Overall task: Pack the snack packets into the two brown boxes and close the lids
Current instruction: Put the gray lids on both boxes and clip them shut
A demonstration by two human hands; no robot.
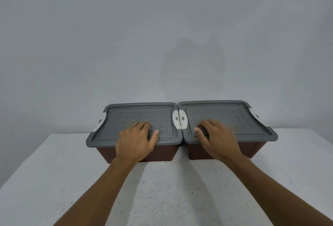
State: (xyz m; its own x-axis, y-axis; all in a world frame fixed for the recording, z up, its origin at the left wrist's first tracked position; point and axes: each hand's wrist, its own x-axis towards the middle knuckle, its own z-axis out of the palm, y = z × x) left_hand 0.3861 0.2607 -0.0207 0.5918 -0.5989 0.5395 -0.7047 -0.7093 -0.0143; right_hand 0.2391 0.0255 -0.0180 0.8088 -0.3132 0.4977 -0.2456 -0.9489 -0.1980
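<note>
Two brown boxes stand side by side against the wall at the back of the table, touching in the middle. The left box (162, 152) carries a grey lid (126, 116) lying flat on it. The right box (255, 149) has its own grey lid (234, 116) down as well. My left hand (137, 139) rests on the near part of the left lid, fingers bent, thumb pointing right. My right hand (218, 137) rests the same way on the right lid. White latches (180, 119) sit where the two lids meet. No snack packets are in view.
The white table (162, 189) stretches from the boxes toward me, its left edge running diagonally at the lower left. A plain grey wall (162, 36) rises directly behind the boxes. More white latches show at the outer ends of the lids.
</note>
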